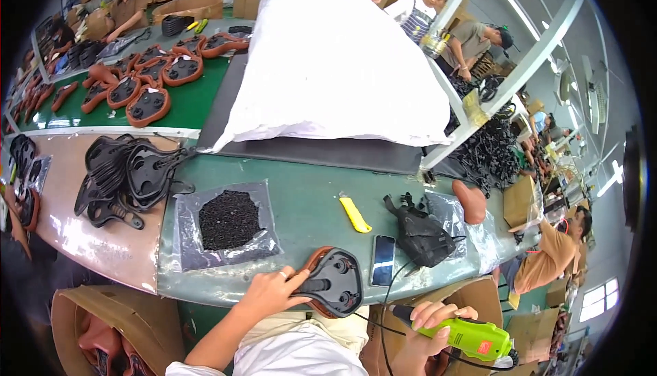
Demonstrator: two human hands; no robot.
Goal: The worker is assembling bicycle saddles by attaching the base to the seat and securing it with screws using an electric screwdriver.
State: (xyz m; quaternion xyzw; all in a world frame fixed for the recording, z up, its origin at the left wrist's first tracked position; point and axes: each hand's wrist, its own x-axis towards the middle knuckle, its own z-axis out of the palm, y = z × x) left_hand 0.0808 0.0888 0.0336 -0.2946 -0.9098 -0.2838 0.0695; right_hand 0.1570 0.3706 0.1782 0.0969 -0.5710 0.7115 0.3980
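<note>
Two bare hands work near me: one left hand (274, 292), holding one bike seat (340, 285), and one right hand (428, 328), gripping one green power tool (473, 338). The left hand wears one ring (282, 275). On the table (308, 184) are one phone (383, 261), one yellow knife (354, 214), one black pouch (424, 237) and one plastic bag (186, 256) under one heap of small black pieces (229, 220), too many to count. One rounded brown pad (469, 201) sits to the right. There is one big white sack (342, 68). At least eight brown seats (148, 107) lie on the green belt (185, 105); the black seat bases (147, 177) overlap beyond counting.
</note>
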